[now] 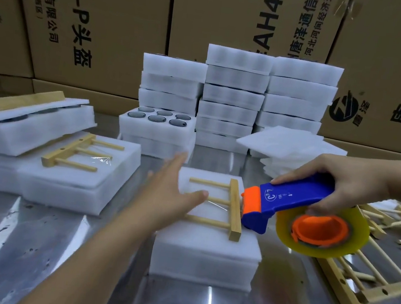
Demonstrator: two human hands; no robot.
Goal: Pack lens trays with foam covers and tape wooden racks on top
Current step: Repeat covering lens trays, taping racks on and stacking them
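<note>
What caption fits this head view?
Right hand holds blue-orange tape dispenser against the wooden rack on a foam-covered tray; open left hand over its pegs.

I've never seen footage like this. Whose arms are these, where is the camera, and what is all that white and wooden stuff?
No machine here: these are a person's two bare arms, filmed by one wide camera worn on the head, looking down. The left hand is open, fingers straight, at a white foam pack with a small wooden rack on top. The right hand holds a blue and orange tape dispenser beside that rack. On the metal table also lie finished packs at left, foam stacks behind, an open tray of dark lenses, and loose racks at right.
</note>
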